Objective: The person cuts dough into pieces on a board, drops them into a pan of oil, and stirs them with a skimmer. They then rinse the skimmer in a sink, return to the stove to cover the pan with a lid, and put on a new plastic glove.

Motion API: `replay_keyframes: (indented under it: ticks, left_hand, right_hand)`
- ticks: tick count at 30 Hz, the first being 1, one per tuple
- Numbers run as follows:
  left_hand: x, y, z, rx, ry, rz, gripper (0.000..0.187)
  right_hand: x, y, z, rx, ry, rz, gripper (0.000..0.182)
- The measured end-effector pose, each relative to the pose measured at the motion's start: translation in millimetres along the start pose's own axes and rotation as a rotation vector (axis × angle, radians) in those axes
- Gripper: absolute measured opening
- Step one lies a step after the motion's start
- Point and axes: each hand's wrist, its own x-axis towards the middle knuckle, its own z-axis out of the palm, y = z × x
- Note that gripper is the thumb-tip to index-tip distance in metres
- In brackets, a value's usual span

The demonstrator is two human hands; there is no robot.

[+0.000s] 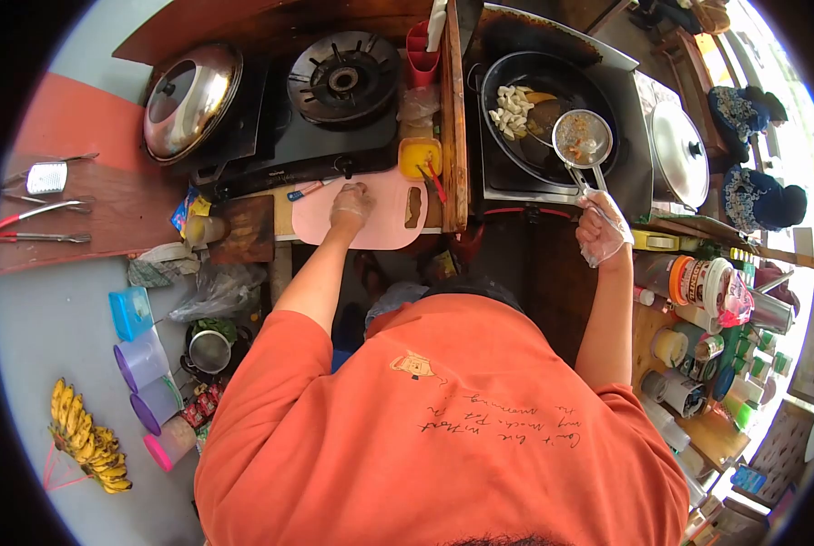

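One wide, round, black metal pan (pixel 582 82) stands at the right; I judge it hot, so it could spatter if something falls in quickly. A flat pink cutting board with rounded corners (pixel 311 217) lies to its left; its near edge seems to pass its support, so strong pressing there could tip it. A round silver mesh strainer with a handle (pixel 603 126) is over the pan; if the handle turns, its load could spill. The right hand (pixel 603 229), in a loose clear plastic glove, grasps this handle; thin plastic could slip or soften from heat. The left hand (pixel 352 204), also gloved, has bent fingers at the board; I cannot tell whether it grips anything. Pale cut pieces (pixel 511 116), gathered at one side of the pan, could brown unevenly. Tiny orange-brown bits (pixel 571 140), apparently in the mesh, could burn if they drop.
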Motion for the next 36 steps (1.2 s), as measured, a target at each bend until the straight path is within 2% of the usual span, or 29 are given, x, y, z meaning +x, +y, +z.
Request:
replay_keyframes:
  ticks: [2, 6, 8, 10, 12, 13, 14, 17, 19, 22, 25, 27, 28, 30, 31, 33, 34, 35, 36]
  left_hand:
    - [5.1, -0.9, 17.9, -0.084, 0.069, -0.02, 0.025]
    - [6.9, -13.1, 27.6, -0.078, 0.165, -0.01, 0.023]
    - [2.4, -9.4, 25.0, -0.089, 0.124, 0.049, 0.022]
    - [3.3, -31.1, 45.6, -0.112, 0.326, 0.201, 0.019]
    - [-23.9, 9.9, -6.4, -0.758, 0.063, -0.245, 0.017]
    - [-38.3, 28.9, -30.0, -0.863, 0.143, -0.235, 0.014]
    - [-42.2, 32.7, -36.3, -1.041, 0.166, -0.143, 0.013]
    - [-60.6, 92.1, -96.3, -1.163, 0.218, 0.099, 0.011]
    - [-65.7, 148.7, -138.6, -0.758, 0.383, 0.339, 0.015]
    - [-44.5, 223.9, -163.3, -0.536, 0.35, 0.655, 0.019]
    - [-1.7, 280.6, -147.5, -0.318, 0.192, 0.692, 0.023]
    - [31.7, 302.9, -126.2, -0.052, 0.146, 0.735, 0.027]
    - [47.1, 301.6, -108.4, -0.049, 0.144, 0.758, 0.027]
    - [71.9, 296.4, -81.9, 0.132, 0.499, 1.036, 0.034]
    - [46.3, 310.3, -98.2, 0.134, 0.493, 1.065, 0.034]
    - [-46.9, 330.6, -149.9, -0.297, 0.138, 0.922, 0.04]
    - [-64.0, 330.3, -149.6, -0.376, 0.049, 1.024, 0.042]
    - [-75.8, 329.9, -146.6, -0.456, -0.046, 1.119, 0.045]
    - [-82.9, 331.5, -141.6, -0.407, -0.025, 1.144, 0.039]
  right_hand:
    - [4.3, -0.1, -8.6, 0.012, -0.035, 0.015, 0.024]
    - [17.5, 1.0, -6.5, 0.051, -0.072, 0.085, 0.025]
    - [23.1, -2.7, -7.5, 0.062, -0.111, 0.104, 0.024]
    - [27.4, -0.3, -7.8, 0.011, -0.115, 0.072, 0.025]
    - [39.3, -1.9, -14.7, 0.058, -0.167, 0.145, 0.025]
    - [39.2, -3.4, -14.8, 0.088, -0.185, 0.159, 0.024]
    - [41.0, -5.4, -16.2, 0.07, -0.194, 0.159, 0.024]
    - [34.0, -6.6, -11.0, 0.038, -0.113, 0.151, 0.023]
    - [31.4, -6.5, -11.0, 0.034, -0.108, 0.145, 0.023]
    - [30.0, -3.0, -16.7, 0.026, -0.159, 0.13, 0.023]
    - [23.0, -2.4, -15.3, 0.022, -0.146, 0.099, 0.023]
    - [26.2, -1.4, -18.5, 0.015, -0.189, 0.11, 0.024]
    - [24.2, -2.1, -15.8, 0.025, -0.177, 0.096, 0.025]
    - [26.2, -6.0, -9.7, 0.002, -0.173, 0.122, 0.025]
    - [30.3, -7.8, -6.4, -0.011, -0.173, 0.144, 0.025]
    - [41.6, -5.6, 4.1, 0.018, -0.21, 0.18, 0.025]
    - [49.2, 1.4, 7.2, 0.043, -0.247, 0.131, 0.025]
    - [100.6, 34.8, -2.7, 0.214, -0.386, 0.068, 0.013]
    - [165.5, 65.0, -16.8, -0.199, -0.425, -0.345, 0.007]
